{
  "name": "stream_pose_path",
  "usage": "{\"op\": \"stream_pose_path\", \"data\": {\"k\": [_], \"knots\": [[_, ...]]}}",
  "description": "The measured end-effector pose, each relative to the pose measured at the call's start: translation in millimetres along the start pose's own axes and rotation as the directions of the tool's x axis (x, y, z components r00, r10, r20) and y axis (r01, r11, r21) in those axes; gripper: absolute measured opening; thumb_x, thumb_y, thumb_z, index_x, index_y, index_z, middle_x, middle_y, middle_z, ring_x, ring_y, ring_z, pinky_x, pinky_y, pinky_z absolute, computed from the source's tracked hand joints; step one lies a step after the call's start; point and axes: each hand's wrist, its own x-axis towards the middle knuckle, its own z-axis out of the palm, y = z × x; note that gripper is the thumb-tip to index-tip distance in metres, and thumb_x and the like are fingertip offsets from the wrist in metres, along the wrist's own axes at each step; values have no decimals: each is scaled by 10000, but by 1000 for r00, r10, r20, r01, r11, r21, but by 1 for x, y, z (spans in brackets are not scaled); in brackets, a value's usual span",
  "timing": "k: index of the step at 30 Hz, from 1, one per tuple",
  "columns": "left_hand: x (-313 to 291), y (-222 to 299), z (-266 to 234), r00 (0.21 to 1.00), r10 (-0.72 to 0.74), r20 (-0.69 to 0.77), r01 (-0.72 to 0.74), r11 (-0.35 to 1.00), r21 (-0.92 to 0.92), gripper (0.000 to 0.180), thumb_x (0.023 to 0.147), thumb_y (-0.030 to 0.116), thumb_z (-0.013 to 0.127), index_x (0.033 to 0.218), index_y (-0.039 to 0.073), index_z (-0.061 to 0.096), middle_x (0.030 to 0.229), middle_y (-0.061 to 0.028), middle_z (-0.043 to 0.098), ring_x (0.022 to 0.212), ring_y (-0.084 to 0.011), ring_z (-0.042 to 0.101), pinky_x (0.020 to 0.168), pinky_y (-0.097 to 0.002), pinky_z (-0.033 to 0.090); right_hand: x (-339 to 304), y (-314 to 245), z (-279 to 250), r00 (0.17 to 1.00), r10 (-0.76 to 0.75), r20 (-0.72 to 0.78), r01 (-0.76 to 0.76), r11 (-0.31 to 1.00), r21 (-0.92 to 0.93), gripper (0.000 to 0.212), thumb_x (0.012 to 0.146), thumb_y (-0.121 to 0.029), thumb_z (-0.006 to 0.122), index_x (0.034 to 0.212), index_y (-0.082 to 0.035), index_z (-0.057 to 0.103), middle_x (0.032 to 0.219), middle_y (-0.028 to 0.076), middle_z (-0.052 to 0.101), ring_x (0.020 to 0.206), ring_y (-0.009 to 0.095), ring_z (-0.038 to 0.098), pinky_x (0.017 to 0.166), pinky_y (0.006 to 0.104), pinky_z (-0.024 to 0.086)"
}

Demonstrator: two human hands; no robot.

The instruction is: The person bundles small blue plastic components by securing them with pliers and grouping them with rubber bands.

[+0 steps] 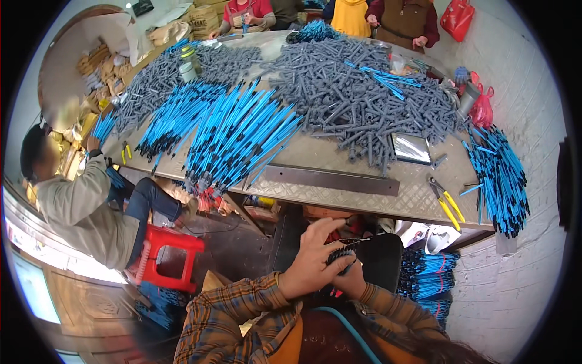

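Observation:
Close to my lap, in front of the table, my two hands meet around a small black ribbed bundle (341, 253). My left hand (310, 262) lies across it with some fingers curled over its top and the upper ones raised. From the other side my right hand (350, 280) grips it, its fingers partly covered by the left. Thin pale strands stick out to the right of the bundle. Most of it is hidden by my fingers, so its exact kind cannot be made out. Beyond my hands, a dark flat metal bar (330, 179) lies along the table's near edge.
Grey plastic tubes (357, 91) are heaped on the table (418, 194). Blue rods with black ends (236, 133) lie left; more rods (500, 176) lie right. Yellow-handled pliers (445, 203) rest near the edge. A co-worker (91, 194) sits left by a red stool (167, 258); others stand across.

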Motion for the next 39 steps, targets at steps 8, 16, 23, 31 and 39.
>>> {"op": "stream_pose_path", "data": {"k": [8,16,23,31,39], "knots": [[8,-24,15,658,-446,607,728,171,-664,252,798,67,603,1031,-7,544,1021,-44,559,917,-130,531,819,-277,433,26,16,-6,986,160,-43,-153,980,126,202,758,-180,676,871,-24,616,758,-7,609,696,61,541,615,238,467],[-15,-36,50,748,-663,4,285,316,-905,351,832,54,565,1163,-8,464,1040,-69,549,937,-122,527,802,-240,428,45,27,-6,949,312,-49,-273,888,369,203,787,-186,653,883,-12,610,763,-1,608,672,45,535,587,213,452],[-3,-54,29,694,-720,9,316,294,-902,278,867,84,538,1124,-18,505,1025,-87,571,892,-141,545,786,-275,446,44,10,-4,910,412,51,-380,778,500,207,805,-201,640,898,-18,614,754,2,609,676,51,536,603,212,447],[3,-66,31,777,-630,-16,354,458,-816,144,849,116,580,879,-19,621,778,-41,602,684,-107,531,672,-221,424,41,23,-2,941,337,38,-326,865,381,200,803,-213,645,867,-24,631,738,-11,605,679,43,527,617,218,441],[6,-67,35,812,-583,-25,373,552,-746,133,848,108,578,872,-19,611,772,-42,588,682,-96,517,660,-210,409,39,24,-8,948,315,42,-307,876,371,197,825,-197,623,916,-24,598,769,41,634,696,101,607,607,236,498]]}}
